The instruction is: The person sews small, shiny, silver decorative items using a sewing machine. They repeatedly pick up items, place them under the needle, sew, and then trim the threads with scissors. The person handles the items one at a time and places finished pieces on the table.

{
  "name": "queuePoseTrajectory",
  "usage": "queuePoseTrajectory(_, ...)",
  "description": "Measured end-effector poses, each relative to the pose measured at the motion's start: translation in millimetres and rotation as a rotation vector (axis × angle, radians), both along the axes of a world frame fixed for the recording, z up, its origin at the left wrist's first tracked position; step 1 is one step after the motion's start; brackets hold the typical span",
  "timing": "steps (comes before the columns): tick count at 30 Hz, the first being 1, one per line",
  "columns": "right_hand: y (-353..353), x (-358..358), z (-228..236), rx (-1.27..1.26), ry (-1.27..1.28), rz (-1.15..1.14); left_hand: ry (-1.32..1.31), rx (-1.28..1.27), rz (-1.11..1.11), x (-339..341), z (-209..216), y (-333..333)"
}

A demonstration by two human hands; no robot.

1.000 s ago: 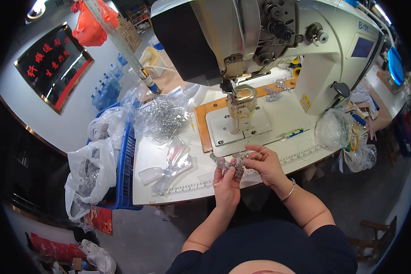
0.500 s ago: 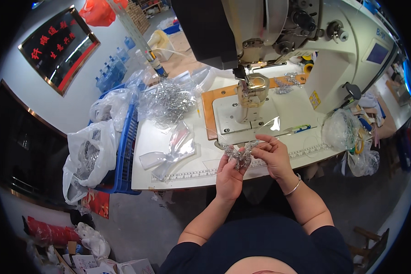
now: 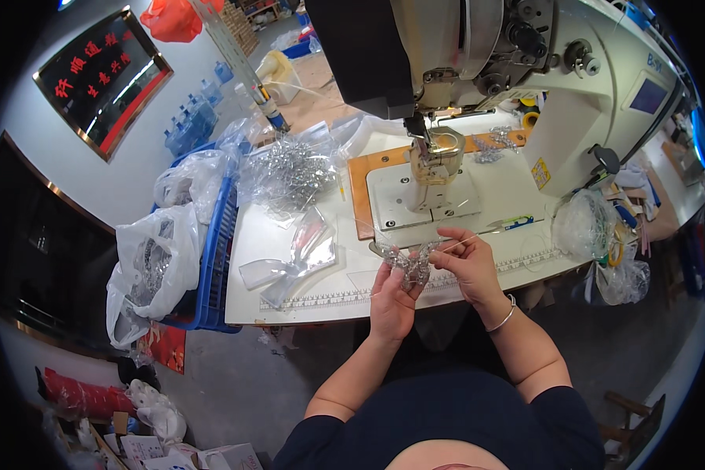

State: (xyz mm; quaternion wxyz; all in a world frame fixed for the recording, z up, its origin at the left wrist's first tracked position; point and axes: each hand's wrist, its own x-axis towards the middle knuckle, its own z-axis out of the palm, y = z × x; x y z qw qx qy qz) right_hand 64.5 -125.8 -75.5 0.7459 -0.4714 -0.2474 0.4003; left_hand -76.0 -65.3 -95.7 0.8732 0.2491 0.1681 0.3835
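As I read the head view, both hands meet at the near edge of the table (image 3: 305, 301), just in front of the sewing machine (image 3: 478, 47). My left hand (image 3: 390, 301) is closed from below on a small clear sparkly piece (image 3: 410, 262), thumb and fingers pinched on its lower part. My right hand (image 3: 470, 262) is closed on the same piece from the right, fingertips pinched together at its upper edge; a thin pale strand runs from those fingers toward the right. A bracelet (image 3: 503, 317) circles the right wrist. The piece sits over the table's front edge, above the printed ruler strip (image 3: 321, 296), and its exact shape is too small to tell.

Behind the hands stands the machine's post (image 3: 435, 168) on a white base plate (image 3: 423, 207), set against an orange board (image 3: 360, 192); the post and needle area lie directly beyond the piece, near but apart from it. To the left of the hands lie flat clear plastic shapes (image 3: 294, 262), and farther back a heap of shiny silver parts (image 3: 290, 172) in clear wrapping. A blue crate (image 3: 215, 258) hangs at the table's left edge, with white plastic bags (image 3: 153, 266) beside it. On the right, a clear bag (image 3: 583, 227) rests at the table's corner, with another bag (image 3: 623, 282) hanging below. A pen-like tool (image 3: 513, 223) lies just beyond the right hand.
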Motion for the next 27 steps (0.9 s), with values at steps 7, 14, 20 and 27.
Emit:
queuePoseTrajectory(7,4.2,2.0,2.7,0.002,0.005,-0.005,-0.086,-0.071,-0.035,-0.1,4.3,4.9)
queuePoseTrajectory(14,5.8,3.1,-0.9,-0.016,0.001,-0.02,-0.074,-0.067,-0.046,0.9,0.8,5.6)
queuePoseTrajectory(20,6.9,4.0,-3.5,-0.032,0.001,-0.02,-0.12,-0.099,-0.046,0.5,-0.9,4.1)
queuePoseTrajectory(27,8.2,0.8,-6.3,-0.015,0.0,-0.026,0.007,0.007,0.034,6.9,-4.4,1.8)
